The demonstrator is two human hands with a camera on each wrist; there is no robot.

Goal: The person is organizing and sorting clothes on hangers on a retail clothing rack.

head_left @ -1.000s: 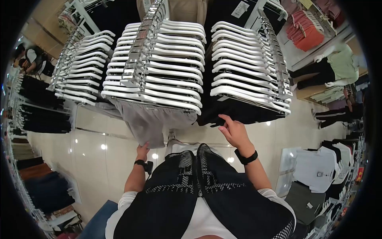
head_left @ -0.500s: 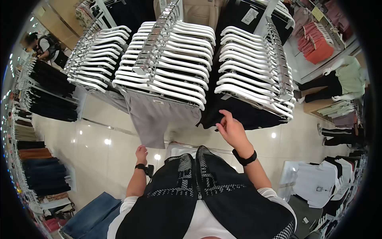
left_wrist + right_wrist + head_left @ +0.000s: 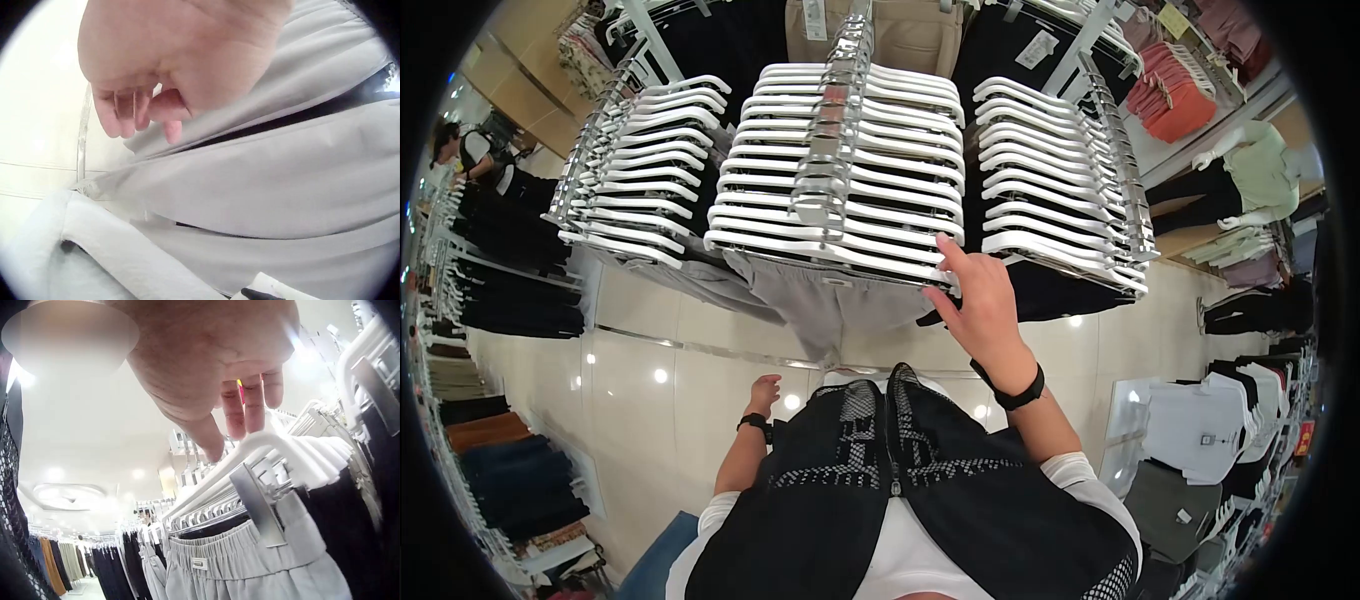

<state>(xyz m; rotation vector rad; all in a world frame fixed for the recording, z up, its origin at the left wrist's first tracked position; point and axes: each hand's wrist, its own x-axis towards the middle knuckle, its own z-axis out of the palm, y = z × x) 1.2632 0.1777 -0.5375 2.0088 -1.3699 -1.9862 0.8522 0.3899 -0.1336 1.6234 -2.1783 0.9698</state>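
Note:
Light grey trousers (image 3: pixel 825 295) with an elastic waist hang on the front white hanger (image 3: pixel 830 252) of the middle rack. My right hand (image 3: pixel 985 305) is at the right end of that hanger, fingers loosely bent; in the right wrist view the hand (image 3: pixel 212 362) is over the hanger's end (image 3: pixel 265 442), near a metal clip (image 3: pixel 259 506), and whether it touches is unclear. My left hand (image 3: pixel 764 395) is low, left of the trouser leg, holding nothing. The left wrist view shows that hand (image 3: pixel 181 56) with relaxed fingers beside grey cloth (image 3: pixel 269 181).
Racks of white hangers stand left (image 3: pixel 650 170) and right (image 3: pixel 1050 190) of the middle one. Black trousers (image 3: pixel 1060 292) hang at the right. A mannequin (image 3: pixel 1250 175) stands at far right, a person (image 3: pixel 485 160) at far left. White shirts (image 3: pixel 1195 415) hang lower right.
My right hand has moved up from beside the black trousers to the front middle hanger's end. My left hand has let go of the grey trouser leg and stays low.

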